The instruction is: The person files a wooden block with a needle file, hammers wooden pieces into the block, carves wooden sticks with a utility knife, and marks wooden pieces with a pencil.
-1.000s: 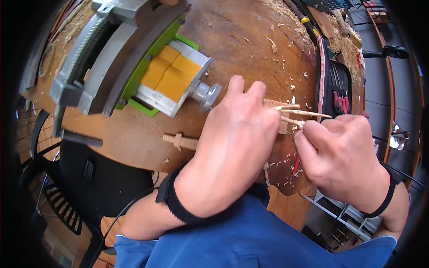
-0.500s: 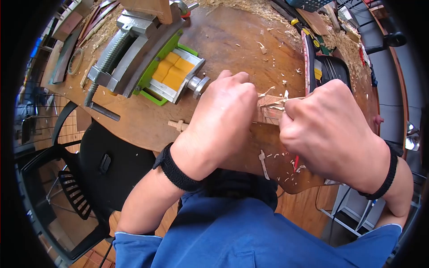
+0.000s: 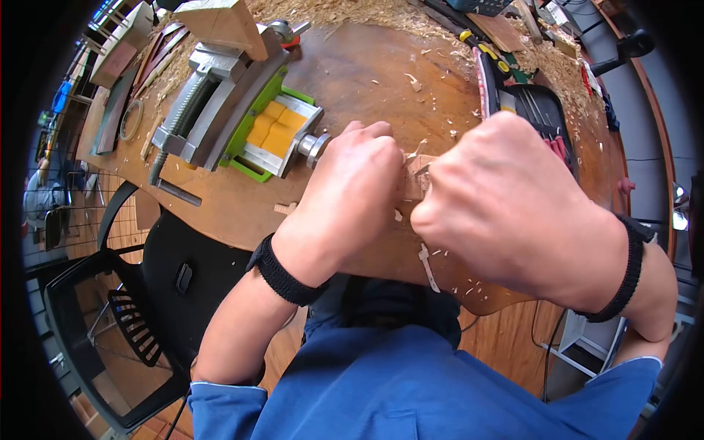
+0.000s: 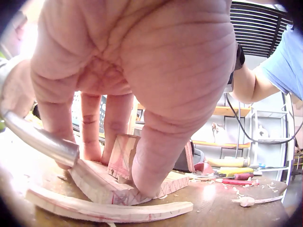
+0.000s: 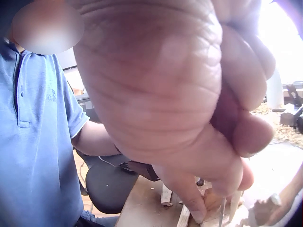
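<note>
The left hand point(image 3: 357, 180) holds a marked wooden piece point(image 4: 106, 189) down on the tabletop, thumb on one side and fingers on the other. A small upright wooden part point(image 4: 122, 153) shows between them. Close by on the right, the right hand point(image 3: 499, 202) is curled round a thin metal tool point(image 5: 222, 212), its handle hidden in the palm. The tool's tip is near the wood, but contact cannot be told. A curved wooden strip point(image 4: 109, 209) lies in front of the held piece.
A vise with green-framed yellow pads point(image 3: 277, 130) stands left of the hands. Shavings point(image 3: 367, 16) line the table's back edge. A black tool case point(image 3: 539, 106) lies at the right. Near the front edge is a slender carved wooden piece point(image 3: 428, 268); a black chair point(image 3: 191, 282) stands lower left.
The right hand has moved left, closer to the left hand, and now covers more of the wood. The head view has shifted. The left hand keeps its hold.
</note>
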### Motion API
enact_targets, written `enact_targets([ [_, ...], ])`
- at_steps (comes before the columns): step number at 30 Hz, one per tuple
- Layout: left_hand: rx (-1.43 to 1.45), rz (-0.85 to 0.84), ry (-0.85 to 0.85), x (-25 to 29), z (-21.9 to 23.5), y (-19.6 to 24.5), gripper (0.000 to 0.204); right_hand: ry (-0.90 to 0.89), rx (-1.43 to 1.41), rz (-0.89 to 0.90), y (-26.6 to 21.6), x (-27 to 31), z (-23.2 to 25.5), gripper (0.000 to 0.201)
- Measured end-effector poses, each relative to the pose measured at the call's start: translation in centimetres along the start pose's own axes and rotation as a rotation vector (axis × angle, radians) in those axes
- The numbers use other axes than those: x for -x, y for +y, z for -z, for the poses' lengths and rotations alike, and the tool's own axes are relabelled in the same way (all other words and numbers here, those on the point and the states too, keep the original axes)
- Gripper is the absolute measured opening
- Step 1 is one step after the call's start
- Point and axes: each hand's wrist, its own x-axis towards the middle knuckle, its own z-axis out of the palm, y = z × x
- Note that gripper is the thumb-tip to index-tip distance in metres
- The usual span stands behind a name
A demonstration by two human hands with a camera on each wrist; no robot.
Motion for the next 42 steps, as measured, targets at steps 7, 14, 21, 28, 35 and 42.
enact_targets([
  [7,-0.019,0.037,-0.051,0.0,0.4,0.6,0.005,-0.051,0.016,-0.162,-0.6,2.5,0.0,0.021],
  [14,0.108,0.081,0.039,0.0,0.5,0.6,0.006,0.072,0.135,-0.057,0.7,0.7,2.4,0.025],
  [21,-0.026,0.067,-0.069,-0.1,0.7,0.8,0.01,-0.078,0.13,-0.215,0.6,6.9,7.4,0.025],
  [28,-0.141,0.139,-0.196,0.2,2.1,1.5,0.042,0.244,-0.277,-0.486,-3.5,12.9,-0.8,0.015],
  [35,-0.168,0.161,-0.015,4.0,3.5,5.2,0.029,0.508,-0.444,-0.666,-4.0,15.7,-8.7,0.007],
  [42,-0.116,0.119,-0.25,4.9,-0.6,9.0,0.033,0.492,-0.41,-0.762,-4.8,15.1,-11.2,0.012],
])
